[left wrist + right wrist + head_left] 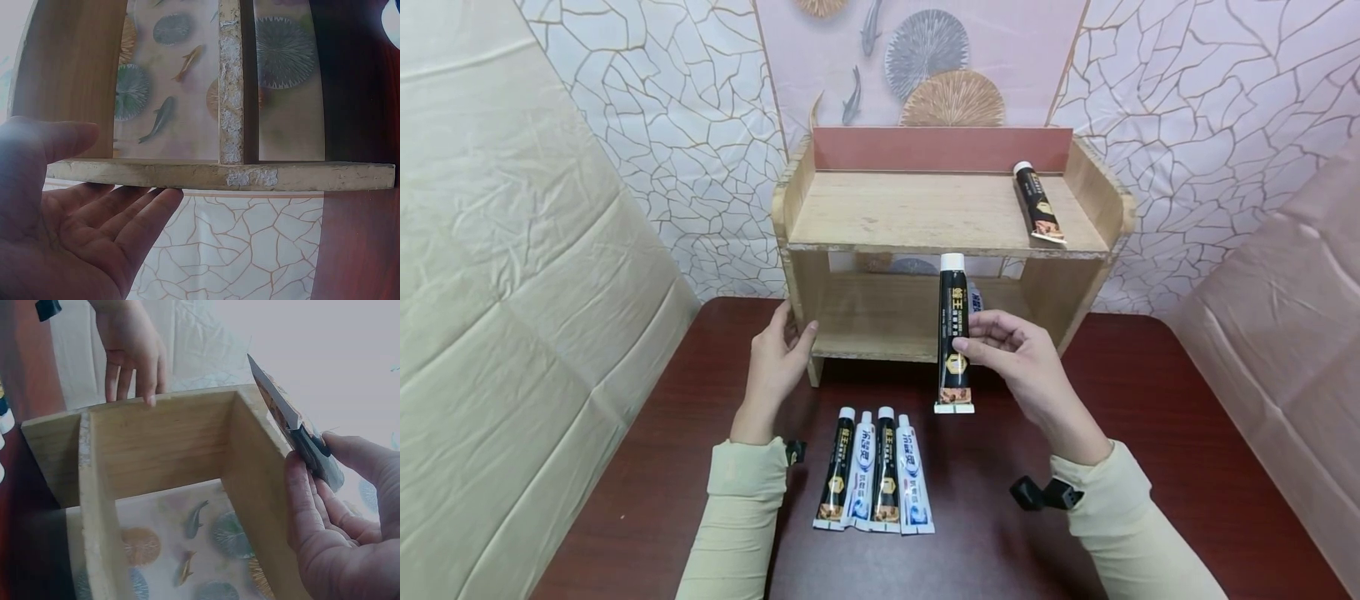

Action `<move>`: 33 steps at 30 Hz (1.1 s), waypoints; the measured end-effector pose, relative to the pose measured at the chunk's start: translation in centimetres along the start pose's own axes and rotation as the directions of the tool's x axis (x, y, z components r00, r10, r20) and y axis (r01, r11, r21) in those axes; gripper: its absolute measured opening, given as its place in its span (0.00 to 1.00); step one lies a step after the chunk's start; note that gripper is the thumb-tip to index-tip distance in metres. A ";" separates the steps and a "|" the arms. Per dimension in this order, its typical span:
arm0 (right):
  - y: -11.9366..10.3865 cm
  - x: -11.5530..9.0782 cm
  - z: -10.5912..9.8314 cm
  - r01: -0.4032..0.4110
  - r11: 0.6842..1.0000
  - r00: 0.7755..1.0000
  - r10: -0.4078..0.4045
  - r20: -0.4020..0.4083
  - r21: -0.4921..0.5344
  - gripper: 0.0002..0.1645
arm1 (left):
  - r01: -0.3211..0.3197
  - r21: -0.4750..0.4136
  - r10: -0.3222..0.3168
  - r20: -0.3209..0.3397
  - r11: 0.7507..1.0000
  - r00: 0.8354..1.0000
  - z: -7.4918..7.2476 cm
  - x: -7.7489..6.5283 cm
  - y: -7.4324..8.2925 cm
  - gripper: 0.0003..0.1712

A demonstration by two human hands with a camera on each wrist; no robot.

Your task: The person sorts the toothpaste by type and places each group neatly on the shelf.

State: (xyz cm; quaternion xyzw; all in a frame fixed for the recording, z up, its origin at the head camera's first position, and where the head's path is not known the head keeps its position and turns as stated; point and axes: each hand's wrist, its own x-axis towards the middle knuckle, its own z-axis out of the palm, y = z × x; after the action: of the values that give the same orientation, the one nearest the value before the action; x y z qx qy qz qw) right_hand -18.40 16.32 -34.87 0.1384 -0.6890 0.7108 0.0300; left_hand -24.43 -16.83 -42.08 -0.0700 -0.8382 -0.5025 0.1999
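My right hand (1018, 358) pinches a black toothpaste tube (953, 325) between thumb and fingers, white cap up, before the right side of the wooden shelf (917, 212). The right wrist view shows this tube (306, 440) nearly edge-on. At the shelf's left side panel (206, 175), my left hand (777, 354) holds on, with its fingers on the outer side and its thumb toward the inner side. Another black tube (1037, 202) lies on the upper board. Behind the held tube, a white-and-blue tube (975, 298) shows partly on the lower level.
Several toothpaste tubes lie side by side on the dark red table (985, 533), black ones (837, 471) alternating with white-and-blue ones (913, 475). A patterned backdrop (677, 150) stands behind the shelf. Pale cloth (497, 292) hangs along both sides.
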 end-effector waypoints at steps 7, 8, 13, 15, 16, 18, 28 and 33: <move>-1.0 0.7 0.2 0.014 1.000 1.000 -0.014 -0.019 0.000 0.15 | 0.001 0.006 -0.001 -0.001 1.000 1.000 0.0 0.0 0.0 0.31; -1.2 0.8 0.2 0.018 1.000 1.000 -0.018 -0.021 0.004 0.15 | -0.001 0.006 0.001 -0.002 1.000 1.000 0.0 0.0 0.0 0.31; -2.0 1.5 0.0 0.038 0.999 0.999 -0.037 -0.040 0.018 0.14 | -0.009 0.003 0.009 -0.013 1.000 1.000 -0.1 0.0 0.1 0.31; -2.4 1.8 0.0 0.047 0.999 0.998 -0.046 -0.045 0.018 0.14 | -0.010 -0.001 0.010 -0.021 1.000 1.000 -0.1 0.1 0.0 0.30; -2.6 2.0 0.0 0.051 0.998 0.998 -0.049 -0.046 0.028 0.14 | -0.010 -0.005 0.010 -0.025 1.000 1.000 -0.1 0.1 0.0 0.30; -3.0 2.3 0.0 0.054 0.998 0.998 -0.052 -0.047 0.041 0.14 | -0.011 -0.015 0.011 -0.030 1.000 0.999 -0.1 0.1 0.0 0.30; -4.3 3.9 0.4 0.055 0.998 0.995 -0.052 -0.091 0.032 0.17 | -0.042 0.012 0.043 -0.063 0.999 0.997 -0.1 0.2 -0.3 0.25; -4.7 4.5 0.6 0.065 0.998 0.989 -0.064 -0.136 0.006 0.19 | -0.047 0.010 0.047 -0.058 0.999 0.997 0.0 0.2 -0.3 0.25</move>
State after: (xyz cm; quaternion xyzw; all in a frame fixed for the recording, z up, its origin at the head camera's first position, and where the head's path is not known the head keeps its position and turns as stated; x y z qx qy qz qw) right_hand -21.52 15.29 -29.18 0.1120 -0.6768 0.7208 0.0991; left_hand -24.74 -17.00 -42.25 -0.0740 -0.8322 -0.4961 0.2364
